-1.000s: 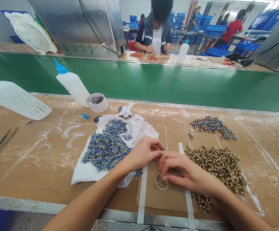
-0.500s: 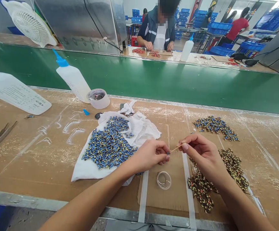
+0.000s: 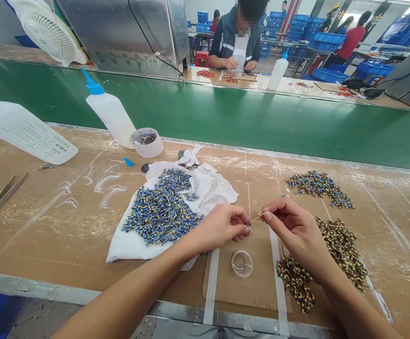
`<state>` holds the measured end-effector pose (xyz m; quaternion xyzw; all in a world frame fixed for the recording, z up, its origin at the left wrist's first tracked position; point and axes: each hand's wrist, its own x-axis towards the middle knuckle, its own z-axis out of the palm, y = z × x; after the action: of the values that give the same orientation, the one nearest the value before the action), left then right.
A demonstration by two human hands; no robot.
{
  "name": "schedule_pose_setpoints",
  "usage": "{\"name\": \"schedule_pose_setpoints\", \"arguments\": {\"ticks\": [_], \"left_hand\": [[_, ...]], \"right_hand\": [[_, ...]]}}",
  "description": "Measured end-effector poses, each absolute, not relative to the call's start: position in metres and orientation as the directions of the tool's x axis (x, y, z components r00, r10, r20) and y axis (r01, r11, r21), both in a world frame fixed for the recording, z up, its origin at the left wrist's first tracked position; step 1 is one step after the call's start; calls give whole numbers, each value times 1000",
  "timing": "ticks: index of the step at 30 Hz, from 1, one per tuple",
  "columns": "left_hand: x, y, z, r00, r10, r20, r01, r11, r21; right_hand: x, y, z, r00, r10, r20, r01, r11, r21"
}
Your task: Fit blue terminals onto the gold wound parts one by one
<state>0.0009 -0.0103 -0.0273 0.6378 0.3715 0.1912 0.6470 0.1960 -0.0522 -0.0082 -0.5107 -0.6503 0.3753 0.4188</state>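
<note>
My left hand [image 3: 226, 223] pinches a small blue piece [image 3: 248, 224] between thumb and fingers. In my right hand [image 3: 291, 223] is a thin wooden stick [image 3: 256, 217], its tip meeting the blue piece. Just below, a small clear cup [image 3: 242, 263] stands on a taped cardboard sheet [image 3: 243, 294]. Left of my hands, a heap of small blue and yellow pieces [image 3: 158, 212] lies on white cloth [image 3: 118, 245]. Partly behind my right wrist is a heap of brown and cream pieces [image 3: 342, 249]. Farther back on the right lies a smaller pile of blue and yellow pieces [image 3: 319, 186].
A white bottle with a blue nozzle [image 3: 111, 115] leans by a tape roll [image 3: 148, 142]; another bottle [image 3: 28, 132] lies tilted at the left. Tweezers [image 3: 9, 195] rest at far left. Across the green strip [image 3: 208, 110], a co-worker [image 3: 238, 42] handles red pieces.
The whole view has shifted slightly. My hands hold nearly the same pose, the stick still at the blue piece. Across the table, the co-worker's hand has lifted a little.
</note>
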Motion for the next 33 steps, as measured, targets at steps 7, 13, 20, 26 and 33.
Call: {"name": "schedule_pose_setpoints", "arguments": {"ticks": [7, 13, 20, 26, 33], "left_hand": [[1, -11, -28, 655, 716, -242, 238, 108, 965], [0, -12, -27, 652, 722, -231, 254, 79, 964], [-1, -11, -27, 666, 722, -190, 229, 45, 972], [-1, -12, -25, 683, 709, -173, 235, 11, 972], [-4, -9, -21, 676, 729, -112, 306, -138, 942]], "right_hand": [[195, -53, -8, -163, 972, 169, 384, 220, -897], [193, -53, -5, -190, 964, 186, 430, 252, -867], [192, -55, -5, -219, 942, 253, 465, 329, -822], [191, -56, -6, -281, 922, 266, 453, 372, -810], [203, -56, 8, -313, 938, 147, 319, 249, -915]]}}
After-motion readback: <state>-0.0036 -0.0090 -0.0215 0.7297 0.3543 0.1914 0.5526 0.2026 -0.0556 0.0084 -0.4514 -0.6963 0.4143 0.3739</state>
